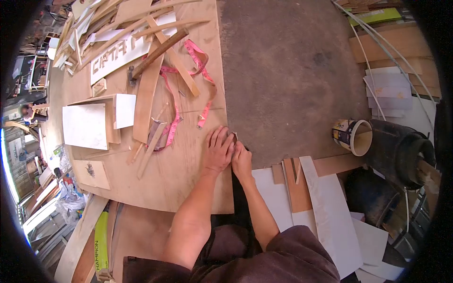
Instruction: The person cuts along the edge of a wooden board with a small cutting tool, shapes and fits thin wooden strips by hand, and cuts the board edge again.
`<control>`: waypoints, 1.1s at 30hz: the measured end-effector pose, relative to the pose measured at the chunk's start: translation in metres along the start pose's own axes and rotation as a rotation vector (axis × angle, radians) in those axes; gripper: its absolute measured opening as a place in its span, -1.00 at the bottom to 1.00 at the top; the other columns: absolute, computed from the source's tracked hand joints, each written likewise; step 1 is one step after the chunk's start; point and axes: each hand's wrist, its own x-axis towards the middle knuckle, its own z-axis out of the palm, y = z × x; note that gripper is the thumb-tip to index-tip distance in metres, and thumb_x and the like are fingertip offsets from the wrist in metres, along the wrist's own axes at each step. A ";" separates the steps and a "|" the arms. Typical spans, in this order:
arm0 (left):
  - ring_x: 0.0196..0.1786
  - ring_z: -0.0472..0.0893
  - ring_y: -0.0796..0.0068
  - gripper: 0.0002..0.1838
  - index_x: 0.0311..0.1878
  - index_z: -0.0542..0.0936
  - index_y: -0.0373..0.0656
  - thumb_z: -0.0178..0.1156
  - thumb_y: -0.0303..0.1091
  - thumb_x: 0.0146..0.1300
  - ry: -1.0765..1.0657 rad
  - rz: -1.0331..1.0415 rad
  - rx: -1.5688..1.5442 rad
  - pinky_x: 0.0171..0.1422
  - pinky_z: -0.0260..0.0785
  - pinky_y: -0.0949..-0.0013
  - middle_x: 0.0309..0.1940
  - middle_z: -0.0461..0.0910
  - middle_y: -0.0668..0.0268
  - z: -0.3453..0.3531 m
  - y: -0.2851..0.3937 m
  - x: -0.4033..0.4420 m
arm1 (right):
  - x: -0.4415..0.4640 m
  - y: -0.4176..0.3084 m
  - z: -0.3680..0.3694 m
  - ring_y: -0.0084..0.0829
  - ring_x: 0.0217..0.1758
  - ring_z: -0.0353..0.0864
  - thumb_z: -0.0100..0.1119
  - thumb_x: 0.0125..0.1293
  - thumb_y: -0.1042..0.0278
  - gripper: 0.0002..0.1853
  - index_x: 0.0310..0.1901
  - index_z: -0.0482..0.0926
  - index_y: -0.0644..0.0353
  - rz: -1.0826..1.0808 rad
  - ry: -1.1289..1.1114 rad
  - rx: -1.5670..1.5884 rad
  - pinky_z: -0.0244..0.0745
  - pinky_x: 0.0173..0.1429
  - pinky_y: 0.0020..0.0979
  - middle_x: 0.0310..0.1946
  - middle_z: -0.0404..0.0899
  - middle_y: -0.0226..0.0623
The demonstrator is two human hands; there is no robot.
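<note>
At the right edge of the plywood tabletop [188, 188], my left hand [218, 150] rests with its fingers bent and close together. My right hand [242, 162] is closed right beside it, just off that edge. Between the fingertips of both hands a small brownish piece [235, 136] shows, too small and covered to name. Ahead of my left hand lies a pink tape measure [203, 78], loosely curled. A hammer [158, 55] with a wooden handle lies farther off, its head to the left, among wood strips [150, 101].
A pile of wood offcuts [122, 19] and a white board with cut-out letters [118, 56] lie at the upper left. A white box-like piece [86, 126] stands left. On the right are a paint bucket [351, 136] and a black drum [396, 148]. Boards [337, 212] lean below.
</note>
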 end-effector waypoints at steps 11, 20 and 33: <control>0.45 0.28 0.20 -0.67 0.12 0.54 -0.13 0.09 -0.30 0.33 0.024 -0.012 -0.066 0.57 0.00 0.02 0.28 0.40 0.20 0.004 0.001 -0.001 | 0.002 0.005 0.004 0.29 -0.25 0.58 -0.24 0.57 0.15 -0.57 -0.16 0.56 0.33 -0.073 0.054 -0.054 0.43 -0.18 0.17 -0.37 0.57 0.29; 0.44 0.28 0.20 -0.68 0.09 0.56 -0.11 0.14 -0.29 0.29 0.045 -0.009 -0.040 0.57 0.02 0.02 0.28 0.41 0.20 0.005 0.000 0.000 | 0.008 0.014 0.003 0.31 -0.27 0.57 -0.26 0.58 0.10 -0.55 -0.15 0.55 0.31 -0.123 0.026 -0.077 0.43 -0.19 0.18 -0.35 0.56 0.29; 0.45 0.26 0.10 -0.68 0.08 0.56 -0.15 0.15 -0.29 0.28 0.023 0.002 -0.067 0.54 0.03 -0.04 0.29 0.40 0.16 0.002 -0.001 -0.002 | 0.008 0.002 -0.006 0.28 -0.21 0.56 -0.27 0.57 0.20 -0.61 -0.14 0.54 0.30 -0.109 -0.029 -0.051 0.42 -0.14 0.18 -0.29 0.57 0.26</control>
